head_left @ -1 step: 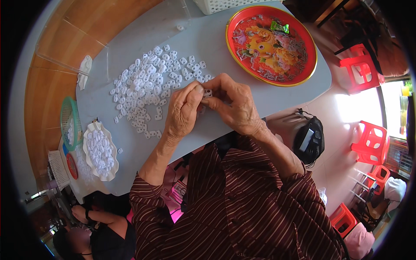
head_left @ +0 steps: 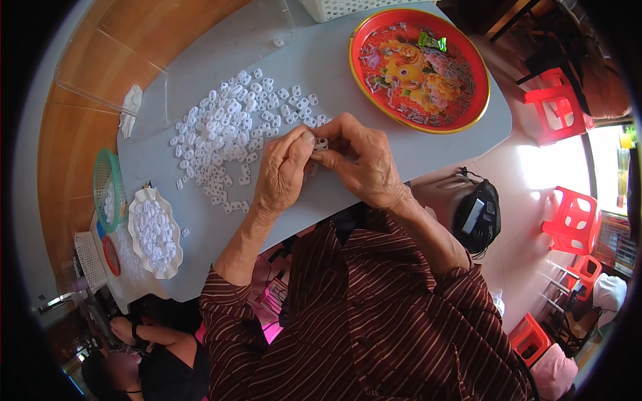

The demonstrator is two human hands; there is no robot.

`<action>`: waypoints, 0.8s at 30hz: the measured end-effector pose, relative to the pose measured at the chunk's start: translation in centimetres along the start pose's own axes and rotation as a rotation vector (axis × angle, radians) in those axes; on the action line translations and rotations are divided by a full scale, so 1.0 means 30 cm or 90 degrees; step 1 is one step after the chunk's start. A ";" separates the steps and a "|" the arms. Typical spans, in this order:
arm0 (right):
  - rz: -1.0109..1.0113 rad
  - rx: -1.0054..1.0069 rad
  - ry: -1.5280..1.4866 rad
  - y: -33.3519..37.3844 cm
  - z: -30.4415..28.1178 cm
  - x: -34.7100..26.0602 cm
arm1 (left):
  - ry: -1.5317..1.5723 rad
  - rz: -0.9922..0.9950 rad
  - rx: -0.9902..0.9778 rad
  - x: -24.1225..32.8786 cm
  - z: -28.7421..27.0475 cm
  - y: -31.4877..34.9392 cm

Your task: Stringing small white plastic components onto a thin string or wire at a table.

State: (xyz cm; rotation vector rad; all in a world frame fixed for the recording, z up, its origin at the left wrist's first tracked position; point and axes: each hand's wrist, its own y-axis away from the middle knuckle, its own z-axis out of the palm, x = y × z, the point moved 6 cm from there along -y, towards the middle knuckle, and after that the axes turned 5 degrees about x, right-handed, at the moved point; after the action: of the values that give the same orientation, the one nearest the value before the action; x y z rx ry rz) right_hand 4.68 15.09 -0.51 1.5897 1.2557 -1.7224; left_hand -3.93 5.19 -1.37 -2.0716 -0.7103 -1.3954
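My two hands meet over the near edge of the grey table. In my right hand [head_left: 368, 160], thumb and forefinger pinch a small white plastic piece [head_left: 322, 144] with dark holes. My left hand [head_left: 284, 167] is closed right beside it, fingertips pressed together against the piece's left side; what they grip is hidden. Just beyond and left of the hands spreads a loose heap of similar white two-holed pieces [head_left: 224, 120]. Far right on the table lies a round red tray [head_left: 473, 100] with a gold rim and flower pattern, strewn with small metal pins and holding a green wrapper [head_left: 432, 43].
A scalloped white dish [head_left: 175, 259] of white pieces stands at left, near a green basket [head_left: 122, 194]. A white perforated basket [head_left: 334, 9] sits at the far edge. Another person's arm [head_left: 164, 336] is at lower left. Red stools [head_left: 572, 217] and a black bag [head_left: 478, 217] are at right.
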 end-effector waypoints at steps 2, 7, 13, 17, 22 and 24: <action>0.005 -0.008 -0.017 0.002 0.001 0.004 | 0.011 0.001 -0.006 0.001 0.001 0.000; -0.012 -0.001 0.002 0.018 -0.001 0.018 | 0.033 -0.042 -0.008 0.021 0.016 0.013; -0.001 0.020 -0.076 0.008 -0.005 0.039 | 0.128 -0.131 -0.033 0.002 0.020 0.007; 0.117 -0.013 -0.202 0.000 -0.005 0.038 | 0.132 -0.126 -0.057 -0.013 0.014 -0.002; 0.150 -0.002 -0.166 -0.004 -0.017 0.046 | 0.085 -0.040 -0.052 0.027 0.008 0.003; 0.149 0.011 -0.157 0.001 -0.018 0.052 | 0.063 -0.011 -0.046 0.036 0.015 0.009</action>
State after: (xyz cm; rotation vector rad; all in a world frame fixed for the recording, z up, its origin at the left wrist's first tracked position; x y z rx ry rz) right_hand 4.66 15.88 -1.96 1.4194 0.9004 -1.7199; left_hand -3.10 5.45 -0.53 -2.0387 -0.6464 -1.5431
